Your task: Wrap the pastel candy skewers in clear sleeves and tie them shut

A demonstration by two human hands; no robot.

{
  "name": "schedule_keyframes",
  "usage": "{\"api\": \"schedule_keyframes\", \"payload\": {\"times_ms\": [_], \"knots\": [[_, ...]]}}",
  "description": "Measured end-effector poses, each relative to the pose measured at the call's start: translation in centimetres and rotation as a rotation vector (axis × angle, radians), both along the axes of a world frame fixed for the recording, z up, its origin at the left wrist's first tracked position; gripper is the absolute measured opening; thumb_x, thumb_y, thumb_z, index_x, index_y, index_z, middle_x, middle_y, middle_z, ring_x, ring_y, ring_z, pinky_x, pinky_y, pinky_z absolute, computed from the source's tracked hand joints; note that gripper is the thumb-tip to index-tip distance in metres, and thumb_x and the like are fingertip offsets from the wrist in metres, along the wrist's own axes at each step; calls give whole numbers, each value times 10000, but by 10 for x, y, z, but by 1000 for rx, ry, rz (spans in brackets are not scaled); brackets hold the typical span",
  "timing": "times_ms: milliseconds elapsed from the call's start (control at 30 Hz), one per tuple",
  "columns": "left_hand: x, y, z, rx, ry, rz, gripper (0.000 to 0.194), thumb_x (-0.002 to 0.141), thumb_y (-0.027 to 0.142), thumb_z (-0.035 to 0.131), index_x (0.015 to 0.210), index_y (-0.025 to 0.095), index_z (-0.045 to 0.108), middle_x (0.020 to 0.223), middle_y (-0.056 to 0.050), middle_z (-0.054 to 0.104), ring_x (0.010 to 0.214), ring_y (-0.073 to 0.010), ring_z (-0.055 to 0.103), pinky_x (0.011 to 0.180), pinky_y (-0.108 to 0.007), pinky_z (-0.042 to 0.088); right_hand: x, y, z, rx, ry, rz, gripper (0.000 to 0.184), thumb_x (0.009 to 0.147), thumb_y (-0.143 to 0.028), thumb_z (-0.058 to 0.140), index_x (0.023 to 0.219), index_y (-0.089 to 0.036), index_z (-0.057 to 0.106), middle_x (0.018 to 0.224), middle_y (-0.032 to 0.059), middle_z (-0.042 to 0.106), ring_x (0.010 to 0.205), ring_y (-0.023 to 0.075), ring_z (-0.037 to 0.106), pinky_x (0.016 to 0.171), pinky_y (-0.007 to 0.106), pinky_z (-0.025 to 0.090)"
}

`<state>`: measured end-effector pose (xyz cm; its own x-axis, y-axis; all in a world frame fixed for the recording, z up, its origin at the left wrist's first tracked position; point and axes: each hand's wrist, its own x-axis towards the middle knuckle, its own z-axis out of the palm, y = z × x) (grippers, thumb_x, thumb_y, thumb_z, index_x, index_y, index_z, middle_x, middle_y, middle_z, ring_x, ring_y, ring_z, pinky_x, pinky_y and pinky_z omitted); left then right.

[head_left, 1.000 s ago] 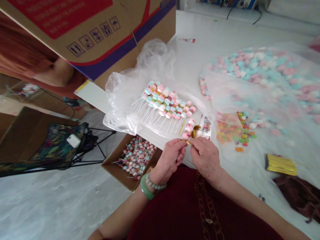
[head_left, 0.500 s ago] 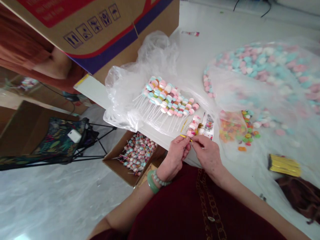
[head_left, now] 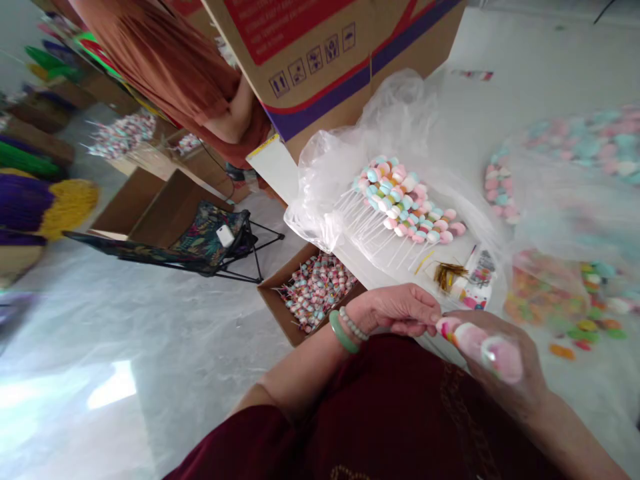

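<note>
My right hand [head_left: 505,367] is shut around a skewer of pink and white marshmallow candies [head_left: 470,340], which looks glossy and blurred near the camera. My left hand [head_left: 395,310] reaches across, with its fingertips at the skewer's near end. A bracelet and jade bangle sit on that wrist. Beyond the hands, a bundle of gold twist ties [head_left: 447,277] lies by a printed packet [head_left: 480,283]. Many pastel candy skewers [head_left: 405,200] lie stacked on a clear plastic bag [head_left: 320,207].
An open cardboard box of skewers [head_left: 315,290] stands below the table edge. Large bags of pastel candies [head_left: 590,153] and coloured sweets [head_left: 545,300] lie right. A big carton [head_left: 330,53] overhangs the far side, beside a person in rust clothing [head_left: 170,67]. A folding chair [head_left: 210,240] stands left.
My view has swung, shifting the table rightward. My hands have moved apart from the table pile, bringing the skewer closer to the camera. The gold tie no longer shows between my fingers.
</note>
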<state>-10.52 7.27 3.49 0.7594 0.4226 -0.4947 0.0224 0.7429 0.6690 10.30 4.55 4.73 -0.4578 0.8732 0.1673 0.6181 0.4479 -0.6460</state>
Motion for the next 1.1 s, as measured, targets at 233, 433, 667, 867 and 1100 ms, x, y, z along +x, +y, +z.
{"api": "schedule_keyframes", "payload": {"times_ms": [233,433,667,867,1100], "knots": [[0,5,51,1239,753,-39,191,813,202,587,632,153,625,543,20,513,529,-91,422,506,-234,297,-26,16,31,335,-306,225,259,864,-82,427,686,-173,592,590,41,556,564,173,478,573,319,342],[26,-27,26,1586,1038,651,173,914,200,469,971,187,633,742,-41,629,707,-152,563,637,-277,425,-48,33,14,-464,529,-276,180,817,-315,530,679,-200,543,501,-34,494,435,118,421,439,244,321],[2,-26,-1,-108,-10,507,694,762,761,439,1024,135,585,916,-141,654,723,-241,660,617,-367,526,-40,22,-15,-61,390,-197,196,816,-349,569,710,-193,620,590,22,569,585,157,524,590,294,407],[-16,-34,-1,163,133,276,414,792,499,626,1040,167,634,829,-53,665,518,-101,543,481,-217,406,-36,19,-23,-464,315,-64,239,819,-344,546,639,-190,578,573,17,555,569,135,493,565,264,371],[-37,-33,16,1026,750,-17,302,844,362,554,1102,266,678,928,-47,673,878,-183,593,764,-272,437,-44,17,-23,-1384,617,78,249,760,-436,574,745,-188,577,552,-36,508,446,99,415,450,225,312]]}}
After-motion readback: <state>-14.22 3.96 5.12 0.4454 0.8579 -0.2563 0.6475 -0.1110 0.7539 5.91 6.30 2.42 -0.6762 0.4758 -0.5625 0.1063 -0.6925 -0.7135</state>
